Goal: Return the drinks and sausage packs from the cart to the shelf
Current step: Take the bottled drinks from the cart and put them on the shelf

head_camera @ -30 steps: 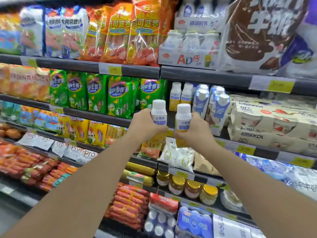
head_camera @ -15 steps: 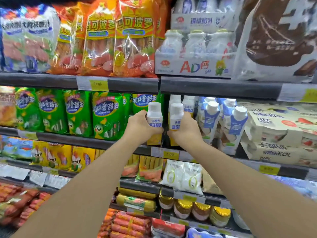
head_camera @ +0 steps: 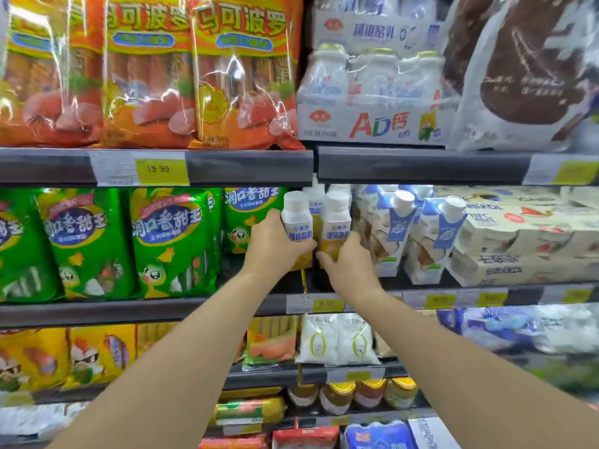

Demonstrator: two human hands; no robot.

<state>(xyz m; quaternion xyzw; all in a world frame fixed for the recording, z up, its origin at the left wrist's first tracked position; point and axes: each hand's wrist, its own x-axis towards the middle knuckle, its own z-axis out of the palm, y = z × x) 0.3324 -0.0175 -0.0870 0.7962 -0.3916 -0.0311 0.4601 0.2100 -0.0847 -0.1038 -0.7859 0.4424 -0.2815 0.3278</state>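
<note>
White-capped bottles [head_camera: 296, 222] gripped in both hands [head_camera: 275, 244], now deeper inside the shelf [head_camera: 421, 288] than before.

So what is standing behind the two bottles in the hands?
Behind the two bottles, one more white-capped bottle shows in the gap between them. Anything deeper on that shelf is covered.

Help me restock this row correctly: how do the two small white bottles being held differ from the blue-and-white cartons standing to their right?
The bottles are rounded with yellow lower bodies; the cartons are angular, blue-and-white, with slanted tops. The bottles are gripped, one in the left hand and one in the right hand; the cartons stand untouched on the shelf. The bottles look slimmer than the cartons. Both have white screw caps and stand upright.
</note>
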